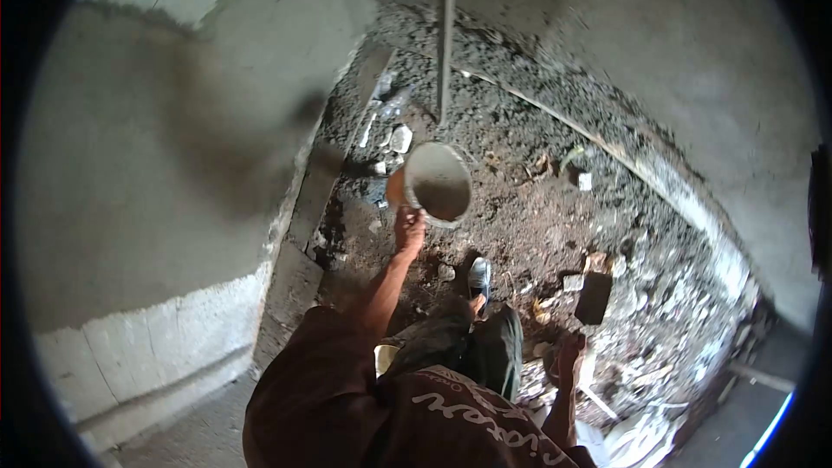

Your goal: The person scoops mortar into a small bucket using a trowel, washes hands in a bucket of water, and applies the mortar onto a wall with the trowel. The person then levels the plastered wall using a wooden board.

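Note:
My left hand (410, 232) is closed on the near rim of a bucket (395, 188). The bucket is orange outside and coated grey inside, and its mouth is tilted toward me. Brownish-grey matter or shadow shows in its lower part. Low on the right, beside my leg, is my right hand (569, 352), its fingers curled. A dark shape and a pale strip show beside it, but what it holds is hard to make out. A dark rectangular block (594, 298) lies on the rubble ahead of that hand.
Rough ground (511, 208) is strewn with stones and debris. An upright pole (446, 43) stands beyond the bucket. Plastered walls (130, 191) rise on both sides. A thin strip (555, 113) runs along the right. Crumpled white sheeting (646, 433) lies at lower right. My shoe (479, 276) is below the bucket.

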Tool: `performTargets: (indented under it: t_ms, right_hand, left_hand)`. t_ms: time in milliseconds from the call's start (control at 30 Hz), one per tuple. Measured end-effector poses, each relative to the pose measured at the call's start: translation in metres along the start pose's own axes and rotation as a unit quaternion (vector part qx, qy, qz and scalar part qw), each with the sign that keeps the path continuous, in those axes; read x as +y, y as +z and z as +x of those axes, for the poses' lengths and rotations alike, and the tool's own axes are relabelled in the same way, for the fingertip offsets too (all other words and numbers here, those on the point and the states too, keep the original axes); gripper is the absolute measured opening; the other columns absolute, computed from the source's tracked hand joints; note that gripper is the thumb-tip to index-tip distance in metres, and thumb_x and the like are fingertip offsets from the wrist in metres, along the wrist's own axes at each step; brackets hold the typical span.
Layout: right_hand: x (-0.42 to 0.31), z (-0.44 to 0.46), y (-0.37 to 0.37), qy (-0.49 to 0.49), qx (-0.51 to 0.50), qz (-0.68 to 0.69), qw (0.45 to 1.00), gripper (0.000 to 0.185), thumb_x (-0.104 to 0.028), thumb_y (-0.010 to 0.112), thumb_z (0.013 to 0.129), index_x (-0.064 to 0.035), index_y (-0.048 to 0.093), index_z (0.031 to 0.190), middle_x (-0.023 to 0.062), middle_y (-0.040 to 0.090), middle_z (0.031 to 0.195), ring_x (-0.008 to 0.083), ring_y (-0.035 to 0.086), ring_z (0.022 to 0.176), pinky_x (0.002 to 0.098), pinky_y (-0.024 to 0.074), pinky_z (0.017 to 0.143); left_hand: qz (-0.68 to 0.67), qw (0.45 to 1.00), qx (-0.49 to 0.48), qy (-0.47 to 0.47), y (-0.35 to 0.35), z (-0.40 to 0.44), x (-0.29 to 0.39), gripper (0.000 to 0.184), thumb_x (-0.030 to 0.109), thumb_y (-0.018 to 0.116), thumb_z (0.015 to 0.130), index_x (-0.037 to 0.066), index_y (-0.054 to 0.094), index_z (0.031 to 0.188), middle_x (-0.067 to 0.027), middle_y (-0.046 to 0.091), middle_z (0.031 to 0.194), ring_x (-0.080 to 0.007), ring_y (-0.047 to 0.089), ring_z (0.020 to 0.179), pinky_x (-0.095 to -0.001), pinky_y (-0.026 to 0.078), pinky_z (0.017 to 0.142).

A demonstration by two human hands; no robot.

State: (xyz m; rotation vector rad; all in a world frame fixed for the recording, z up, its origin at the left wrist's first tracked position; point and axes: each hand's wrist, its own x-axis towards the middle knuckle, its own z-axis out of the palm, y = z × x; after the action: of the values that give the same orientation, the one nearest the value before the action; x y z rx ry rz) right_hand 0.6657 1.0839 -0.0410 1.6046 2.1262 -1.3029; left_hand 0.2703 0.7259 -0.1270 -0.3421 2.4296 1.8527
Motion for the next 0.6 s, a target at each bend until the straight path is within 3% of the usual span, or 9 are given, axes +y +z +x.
performTargets:
  t_ms: [67,200,267,333,400,433,467,500,600]
  right_hand:
    - [-0.022,0.044,0.021,-0.116,0.004,-0.072,0.991,0.025,-0.03,0.051,0.086,-0.0062,0.046,0.081,0.0012,0.045,0.056,0.0104,0.043,0.042,0.0288,0.035,0.036]
    - [-0.098,0.097,0.069,-0.14,-0.099,-0.125,0.977,0.024,-0.029,0.054,0.082,-0.005,0.051,0.083,0.0051,0.05,0.055,0.0157,0.05,0.042,0.032,0.0395,0.038]
    - [-0.109,0.151,0.11,-0.382,-0.192,-0.175,0.887,0.026,-0.03,0.053,0.084,-0.0052,0.053,0.077,0.0044,0.05,0.052,0.0169,0.051,0.041,0.0324,0.0409,0.038]
    - [-0.203,0.141,0.148,-0.453,-0.227,-0.225,0.832,0.029,-0.032,0.052,0.085,-0.0059,0.054,0.073,0.0037,0.049,0.05,0.0168,0.051,0.041,0.0334,0.0413,0.039]
    - [-0.302,0.102,0.188,-0.325,-0.244,-0.185,0.895,0.029,-0.032,0.051,0.087,-0.0053,0.054,0.075,0.005,0.049,0.05,0.0177,0.053,0.042,0.0341,0.0419,0.039]
    - [-0.368,0.066,0.202,-0.141,-0.301,-0.072,0.94,0.03,-0.032,0.052,0.086,-0.0041,0.053,0.077,0.0061,0.05,0.052,0.0181,0.054,0.044,0.0342,0.0425,0.04]
    - [-0.345,0.117,0.241,-0.503,-0.292,-0.144,0.801,0.031,-0.033,0.052,0.087,-0.0024,0.051,0.082,0.0078,0.053,0.058,0.0171,0.054,0.045,0.0336,0.0435,0.04]
    - [-0.407,0.075,0.257,-0.18,-0.32,-0.078,0.927,0.031,-0.032,0.052,0.087,-0.0018,0.048,0.087,0.008,0.052,0.061,0.0165,0.053,0.044,0.033,0.0437,0.04]
    - [-0.472,0.083,0.338,-0.136,-0.367,-0.061,0.918,0.026,-0.029,0.05,0.088,-0.0042,0.046,0.09,0.0061,0.047,0.06,0.0178,0.054,0.047,0.0345,0.0448,0.039]
  left_hand:
    - [-0.168,0.979,0.028,-0.112,-0.049,0.004,0.064,0.016,0.016,0.063,0.083,0.008,0.05,0.082,-0.0009,0.048,0.068,-0.0121,0.049,0.064,-0.0295,0.042,0.052]
    - [-0.169,0.954,0.213,-0.13,-0.129,-0.001,0.095,0.018,0.019,0.063,0.082,0.005,0.051,0.084,-0.0037,0.049,0.074,-0.0135,0.05,0.069,-0.0318,0.048,0.057]
    - [-0.201,0.937,0.233,-0.168,-0.174,-0.008,0.11,0.019,0.019,0.062,0.082,0.005,0.051,0.084,-0.0046,0.049,0.076,-0.0142,0.051,0.069,-0.0325,0.048,0.058]
    - [-0.226,0.919,0.246,-0.21,-0.213,-0.008,0.107,0.02,0.019,0.062,0.082,0.004,0.051,0.085,-0.0054,0.049,0.077,-0.0148,0.051,0.07,-0.0332,0.049,0.059]
    - [-0.246,0.886,0.296,-0.258,-0.241,-0.007,0.092,0.021,0.019,0.062,0.082,0.002,0.05,0.086,-0.0066,0.05,0.078,-0.0156,0.052,0.07,-0.0356,0.051,0.062]
    - [-0.241,0.884,0.299,-0.267,-0.25,-0.002,0.09,0.021,0.019,0.062,0.082,0.002,0.05,0.086,-0.0066,0.05,0.078,-0.0156,0.052,0.07,-0.0356,0.051,0.062]
    - [-0.254,0.876,0.314,-0.262,-0.258,0.005,0.089,0.022,0.019,0.062,0.082,0.001,0.05,0.086,-0.0072,0.05,0.078,-0.0166,0.052,0.07,-0.0353,0.052,0.062]
    - [-0.267,0.87,0.328,-0.256,-0.266,0.016,0.086,0.023,0.019,0.061,0.082,0.0,0.05,0.087,-0.0078,0.05,0.079,-0.0175,0.052,0.071,-0.035,0.053,0.063]
    - [0.047,0.967,0.225,-0.107,-0.306,0.055,0.006,0.024,0.018,0.062,0.081,-0.001,0.051,0.089,-0.0073,0.049,0.078,-0.0201,0.053,0.073,-0.0344,0.054,0.061]
